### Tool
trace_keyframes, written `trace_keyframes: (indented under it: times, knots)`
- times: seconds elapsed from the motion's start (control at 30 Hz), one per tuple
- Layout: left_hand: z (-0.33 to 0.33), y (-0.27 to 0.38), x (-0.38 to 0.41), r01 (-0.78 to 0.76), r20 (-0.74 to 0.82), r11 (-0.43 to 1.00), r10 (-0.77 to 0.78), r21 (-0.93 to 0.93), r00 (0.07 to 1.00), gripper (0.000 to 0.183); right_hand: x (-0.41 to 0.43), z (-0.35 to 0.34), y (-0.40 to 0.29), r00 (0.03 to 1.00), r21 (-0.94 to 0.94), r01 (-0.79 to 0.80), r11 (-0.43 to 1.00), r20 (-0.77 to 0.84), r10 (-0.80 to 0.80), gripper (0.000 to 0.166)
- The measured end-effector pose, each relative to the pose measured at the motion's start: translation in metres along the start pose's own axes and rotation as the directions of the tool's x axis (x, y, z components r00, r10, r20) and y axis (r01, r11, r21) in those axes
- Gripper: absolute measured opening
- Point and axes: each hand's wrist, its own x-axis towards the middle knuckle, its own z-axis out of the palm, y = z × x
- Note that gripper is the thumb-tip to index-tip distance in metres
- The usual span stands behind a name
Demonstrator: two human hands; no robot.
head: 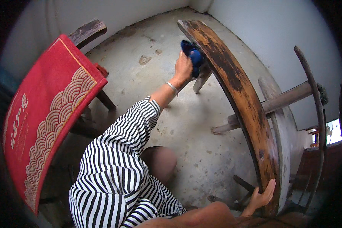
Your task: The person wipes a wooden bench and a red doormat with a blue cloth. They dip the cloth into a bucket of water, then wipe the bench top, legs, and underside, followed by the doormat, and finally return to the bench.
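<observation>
A long wooden bench [239, 77], its brown finish worn in dark patches, runs from the top centre to the lower right. My left hand [183, 67], with a silver bangle at the wrist, holds a dark blue cloth [196, 58] against the bench's near side edge, towards its far end. At the near end, my right hand [260, 196] grips the bench edge, fingers on top and thumb at the side. The bench legs [202, 79] are partly hidden below the seat.
To the left, a red mat [45, 85] with gold wave patterns and writing covers another wooden bench [88, 31]. Beyond the worn bench stand a weathered wooden beam [282, 159] and a wooden crosspiece [287, 97] joined to a thin curved pole [316, 99]. The floor [171, 125] is stained concrete.
</observation>
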Motion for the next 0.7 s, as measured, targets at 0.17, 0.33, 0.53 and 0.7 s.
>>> trace_keyframes:
  times: [0.17, 0.33, 0.53, 0.7]
  knots:
    - [-0.109, -0.159, 0.043, 0.353, 0.098, 0.826, -0.435, 0.440, 0.895, 0.038, 0.030, 0.054, -0.046, 0.997, 0.179, 0.031, 0.983, -0.081, -0.016, 0.052]
    - [-0.007, -0.002, 0.052, 0.303, 0.022, 0.907, -0.310, -0.293, 0.950, 0.044, -0.006, 0.002, 0.006, 0.995, -0.069, -0.090, 0.994, 0.025, 0.092, 0.055]
    - [-0.016, -0.004, 0.128, 0.135, -0.282, 0.978, -0.176, -0.159, 0.943, 0.051, 0.006, 0.020, -0.012, 0.999, 0.055, -0.021, 0.998, -0.041, 0.024, 0.059]
    - [-0.021, -0.016, 0.151, 0.471, -0.034, 0.673, -0.592, -0.570, 0.805, 0.050, 0.005, 0.010, -0.013, 0.998, 0.061, -0.022, 0.998, -0.059, 0.026, 0.061]
